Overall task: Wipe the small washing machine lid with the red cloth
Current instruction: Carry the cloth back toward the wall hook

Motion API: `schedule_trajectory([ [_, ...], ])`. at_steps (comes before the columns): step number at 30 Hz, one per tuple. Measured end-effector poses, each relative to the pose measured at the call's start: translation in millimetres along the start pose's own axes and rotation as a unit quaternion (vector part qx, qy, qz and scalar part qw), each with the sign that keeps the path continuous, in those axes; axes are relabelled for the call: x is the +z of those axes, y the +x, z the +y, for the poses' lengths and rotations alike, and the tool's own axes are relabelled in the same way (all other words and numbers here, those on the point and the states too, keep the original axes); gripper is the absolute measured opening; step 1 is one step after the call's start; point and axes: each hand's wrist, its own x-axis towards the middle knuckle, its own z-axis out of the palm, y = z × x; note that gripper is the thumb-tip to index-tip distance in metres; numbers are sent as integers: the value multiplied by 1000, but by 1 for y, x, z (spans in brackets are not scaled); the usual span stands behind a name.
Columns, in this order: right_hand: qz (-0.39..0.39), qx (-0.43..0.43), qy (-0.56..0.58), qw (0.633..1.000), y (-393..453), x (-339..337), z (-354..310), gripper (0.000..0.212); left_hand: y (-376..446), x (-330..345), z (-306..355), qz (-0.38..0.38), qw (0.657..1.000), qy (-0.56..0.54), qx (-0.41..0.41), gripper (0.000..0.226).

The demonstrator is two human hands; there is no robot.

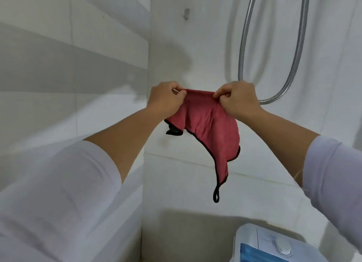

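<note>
A red cloth (209, 124) with black edging and a black hanging loop dangles in mid-air in front of the white tiled wall. My left hand (166, 99) pinches its top edge on the left, and my right hand (237, 99) pinches the top edge on the right. Both hands are raised at about the same height, close together. The small white washing machine (274, 244) shows only in the bottom right corner, well below the cloth, with a blue translucent lid (254, 254) and a round dial.
A metal shower hose (297, 51) loops down the wall at upper right, just behind my right hand. A small metal hook (186, 13) is fixed to the wall above. A wall corner runs vertically just left of the cloth.
</note>
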Motion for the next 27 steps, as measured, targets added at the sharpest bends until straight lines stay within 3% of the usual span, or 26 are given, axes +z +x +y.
schedule_trajectory([
  [5,56,-35,0,998,102,-2,-13,40,83,-9,4,55,995,-54,56,25],
  [10,34,-61,-15,997,194,-4,-27,39,163,-31,14,64,989,28,128,32],
  [14,15,-34,2,999,255,-8,-42,37,219,-54,27,64,983,122,125,45],
  [20,-41,-27,0,999,312,2,-52,30,277,-74,27,46,927,334,162,49],
  [24,-80,16,3,997,332,22,-51,23,298,-68,19,16,896,418,152,53],
  [27,-96,-20,-42,994,327,32,-50,21,299,-57,4,26,872,460,165,54],
])
